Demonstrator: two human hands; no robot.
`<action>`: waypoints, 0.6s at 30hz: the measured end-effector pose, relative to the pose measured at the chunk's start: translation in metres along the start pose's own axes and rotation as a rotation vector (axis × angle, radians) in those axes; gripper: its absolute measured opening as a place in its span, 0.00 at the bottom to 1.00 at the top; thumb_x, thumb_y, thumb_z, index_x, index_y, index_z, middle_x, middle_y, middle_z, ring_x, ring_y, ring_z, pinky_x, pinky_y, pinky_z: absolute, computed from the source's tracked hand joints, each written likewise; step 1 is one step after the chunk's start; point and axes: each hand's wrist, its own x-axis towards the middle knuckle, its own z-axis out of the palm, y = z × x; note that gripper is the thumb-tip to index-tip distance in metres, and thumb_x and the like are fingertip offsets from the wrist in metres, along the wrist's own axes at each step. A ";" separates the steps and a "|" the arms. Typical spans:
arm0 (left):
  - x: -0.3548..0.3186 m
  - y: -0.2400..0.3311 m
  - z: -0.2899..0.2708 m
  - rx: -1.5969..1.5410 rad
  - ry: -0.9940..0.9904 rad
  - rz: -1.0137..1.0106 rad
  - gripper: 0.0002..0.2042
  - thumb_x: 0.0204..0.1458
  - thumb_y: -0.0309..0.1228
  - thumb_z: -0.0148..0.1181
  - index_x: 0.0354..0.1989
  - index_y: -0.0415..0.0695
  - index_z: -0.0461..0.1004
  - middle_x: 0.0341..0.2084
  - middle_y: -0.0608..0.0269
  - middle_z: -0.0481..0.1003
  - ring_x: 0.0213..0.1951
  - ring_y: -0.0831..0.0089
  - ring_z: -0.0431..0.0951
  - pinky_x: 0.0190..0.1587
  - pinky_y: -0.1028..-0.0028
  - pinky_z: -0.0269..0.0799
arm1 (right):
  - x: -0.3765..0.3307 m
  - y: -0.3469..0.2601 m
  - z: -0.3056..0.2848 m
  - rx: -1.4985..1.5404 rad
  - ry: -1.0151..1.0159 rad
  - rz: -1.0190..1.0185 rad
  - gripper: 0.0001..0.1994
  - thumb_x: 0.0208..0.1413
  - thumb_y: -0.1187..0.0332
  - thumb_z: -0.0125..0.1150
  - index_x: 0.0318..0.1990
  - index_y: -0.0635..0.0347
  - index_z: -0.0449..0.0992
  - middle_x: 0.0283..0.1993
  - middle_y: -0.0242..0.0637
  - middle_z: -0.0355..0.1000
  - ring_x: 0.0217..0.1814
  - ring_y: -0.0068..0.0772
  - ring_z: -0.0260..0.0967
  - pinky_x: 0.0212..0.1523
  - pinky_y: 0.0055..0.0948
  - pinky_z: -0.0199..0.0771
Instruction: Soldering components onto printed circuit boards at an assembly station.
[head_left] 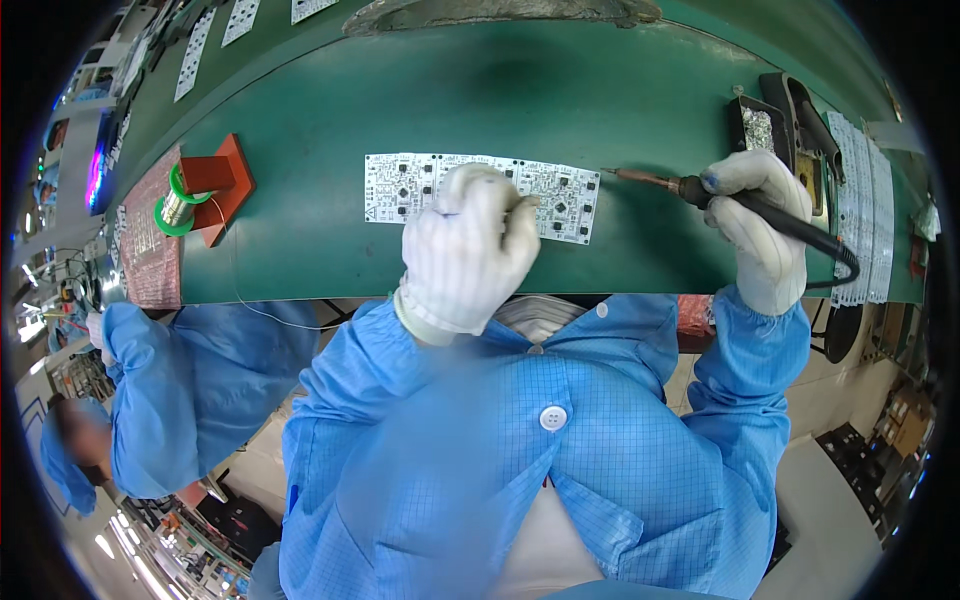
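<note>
On the green worktop (300, 250) in front of the seated person lies a long white circuit board (400, 187), flat and square to the near edge. The left hand (468, 250), in a white glove, hovers over the middle of that board with its fingers curled in. It may be pinching a fine solder wire, but I cannot tell from where I stand. The right hand (760, 225), gloved the same way, has a closed grip around the dark handle of a soldering iron (690, 188). The iron's tip points left and sits just off the right end of the board, not touching it.

A spool of solder wire (178, 205) on a red stand (225, 180) sits well to the left. A dark iron holder (770, 120) is behind the right hand, and more white boards (860, 200) hang at the far right. Another person in a blue coat (170, 400) works close by on the left.

The risks, as I judge them: the hot tip is near the gloved left fingers, so a careless swing could burn the glove. The iron's cord (835, 255) loops off the edge and could snag. The board is not clamped, so a push might slide it and smear a joint.
</note>
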 end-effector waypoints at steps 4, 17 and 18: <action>0.002 0.003 0.008 0.215 -0.042 0.136 0.09 0.41 0.29 0.64 0.31 0.44 0.71 0.29 0.60 0.73 0.21 0.67 0.75 0.24 0.71 0.72 | 0.014 0.005 0.006 -0.012 -0.107 0.007 0.07 0.44 0.73 0.59 0.32 0.66 0.74 0.29 0.37 0.71 0.29 0.25 0.69 0.29 0.23 0.68; 0.001 0.001 0.015 0.294 -0.026 0.176 0.09 0.43 0.32 0.65 0.31 0.47 0.72 0.30 0.63 0.73 0.23 0.70 0.75 0.25 0.74 0.71 | 0.021 0.022 0.016 -0.118 -0.161 -0.129 0.07 0.43 0.73 0.53 0.32 0.65 0.72 0.29 0.36 0.69 0.27 0.23 0.65 0.29 0.23 0.65; 0.001 0.001 0.015 0.294 -0.019 0.181 0.09 0.44 0.32 0.65 0.31 0.47 0.72 0.29 0.63 0.73 0.23 0.70 0.75 0.24 0.74 0.71 | 0.021 0.021 0.016 -0.118 -0.162 -0.128 0.07 0.43 0.73 0.53 0.32 0.65 0.72 0.29 0.36 0.69 0.27 0.23 0.65 0.29 0.23 0.65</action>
